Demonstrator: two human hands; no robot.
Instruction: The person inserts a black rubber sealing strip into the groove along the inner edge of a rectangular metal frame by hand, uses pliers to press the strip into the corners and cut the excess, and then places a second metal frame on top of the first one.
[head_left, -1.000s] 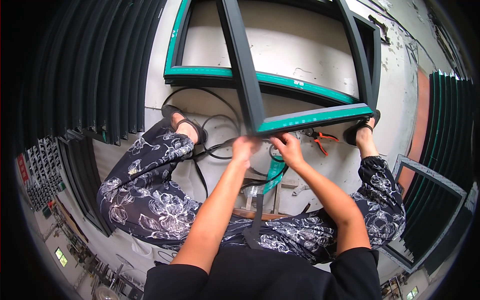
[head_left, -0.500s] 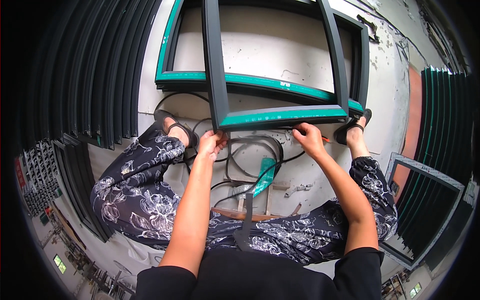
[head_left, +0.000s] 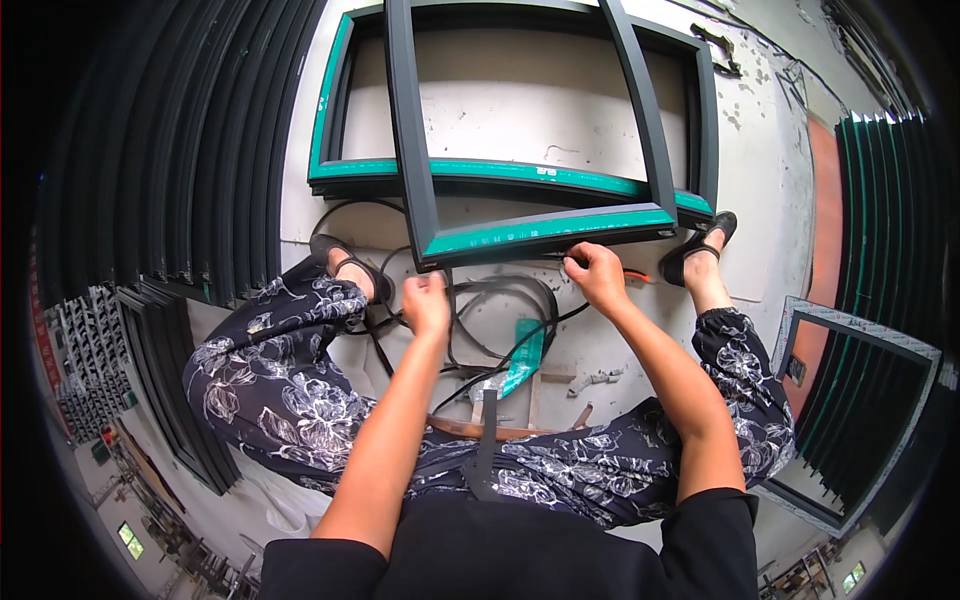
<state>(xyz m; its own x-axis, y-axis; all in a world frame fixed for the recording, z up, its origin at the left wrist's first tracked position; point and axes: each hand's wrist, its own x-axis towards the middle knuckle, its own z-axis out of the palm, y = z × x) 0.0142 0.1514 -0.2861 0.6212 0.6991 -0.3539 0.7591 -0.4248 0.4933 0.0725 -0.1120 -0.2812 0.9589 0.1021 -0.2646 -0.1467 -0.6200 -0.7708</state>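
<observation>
A dark grey window frame (head_left: pixel 631 105) with green film along its near bar (head_left: pixel 550 230) leans over a second, similar frame (head_left: pixel 330 110). My right hand (head_left: pixel 597 276) is closed in a pinch at the underside of the near bar, on a thin black rubber strip (head_left: pixel 572 315) that trails away to the left. My left hand (head_left: pixel 427 303) is closed just below the frame's near left corner, its fingertips hidden; what it holds, if anything, cannot be made out. Loops of black strip (head_left: pixel 548 300) lie on the floor between my feet.
Dark profiles (head_left: pixel 190 130) stand stacked at the left, green-striped ones (head_left: pixel 880 210) at the right. Another frame (head_left: pixel 860 345) leans near my right knee. Green film (head_left: pixel 522 360), a wooden stool edge (head_left: pixel 465 428) and an orange-ended item (head_left: pixel 637 277) lie close by.
My left hand has turned, its fingers now curled in, out of sight. The right hand stays at the near bar, a little further left along it. The view has shifted slightly.
</observation>
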